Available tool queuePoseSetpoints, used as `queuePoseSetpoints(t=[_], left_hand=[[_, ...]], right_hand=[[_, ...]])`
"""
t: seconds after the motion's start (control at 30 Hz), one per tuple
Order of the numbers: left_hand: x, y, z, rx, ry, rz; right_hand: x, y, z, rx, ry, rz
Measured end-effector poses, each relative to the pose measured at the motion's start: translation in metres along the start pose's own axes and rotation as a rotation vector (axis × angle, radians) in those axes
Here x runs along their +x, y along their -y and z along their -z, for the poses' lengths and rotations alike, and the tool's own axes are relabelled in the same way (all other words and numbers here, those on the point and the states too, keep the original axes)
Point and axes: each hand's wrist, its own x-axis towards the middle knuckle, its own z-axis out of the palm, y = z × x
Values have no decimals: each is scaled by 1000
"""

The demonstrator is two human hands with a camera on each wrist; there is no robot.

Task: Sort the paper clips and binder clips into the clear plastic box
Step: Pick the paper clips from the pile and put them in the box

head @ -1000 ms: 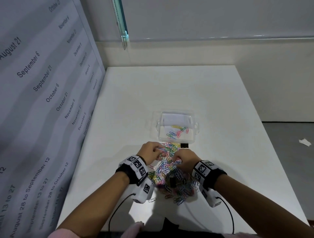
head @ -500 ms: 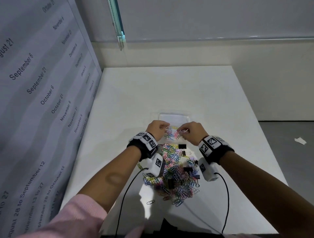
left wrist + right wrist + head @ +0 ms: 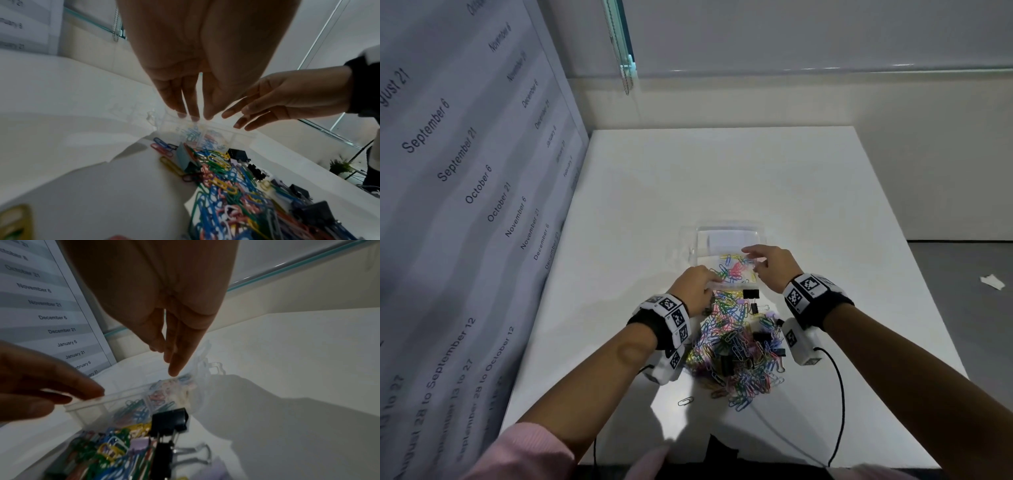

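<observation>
The clear plastic box (image 3: 726, 226) sits mid-table, with coloured paper clips (image 3: 732, 269) in its near compartments. Just in front lies a mixed pile of paper clips (image 3: 739, 353) and black binder clips (image 3: 751, 293). My left hand (image 3: 709, 286) hovers at the box's near-left rim, fingers straight and pointing down (image 3: 193, 116), holding nothing. My right hand (image 3: 751, 253) is spread over the box, fingers extended (image 3: 169, 363) and empty. In the right wrist view a black binder clip (image 3: 170, 420) lies against the box's near wall (image 3: 92, 404).
A striped panel printed with dates (image 3: 465, 192) stands along the table's left edge. One lone paper clip (image 3: 685, 401) lies left of the pile. Black wrist-camera cables (image 3: 839, 394) trail toward the table's near edge. A window rail (image 3: 825, 70) runs behind the table.
Both hands rose from the pile to the box while pinching clips. Now their fingers have straightened and hold nothing, and the left hand has drawn back to the near rim.
</observation>
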Motion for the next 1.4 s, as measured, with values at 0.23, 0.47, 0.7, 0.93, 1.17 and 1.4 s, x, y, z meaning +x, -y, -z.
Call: queuePoseSetpoints(t=[0.23, 0.47, 0.7, 0.93, 1.17, 1.4], left_hand=[[-17, 4, -19, -19, -99, -35], [-22, 21, -36, 158, 34, -55], [-32, 47, -29, 23, 23, 54], [-41, 60, -19, 9, 14, 123], [-44, 60, -16, 9, 24, 187], [-29, 24, -36, 138, 80, 40]], right_hand=[[-18, -10, -10, 32, 1, 3], [-34, -8, -29, -74, 50, 133], [-38, -13, -34, -225, 268, 161], [-39, -19, -30, -391, 330, 27], [-36, -1, -35, -367, 307, 125], [-35, 9, -62, -568, 433, 246]])
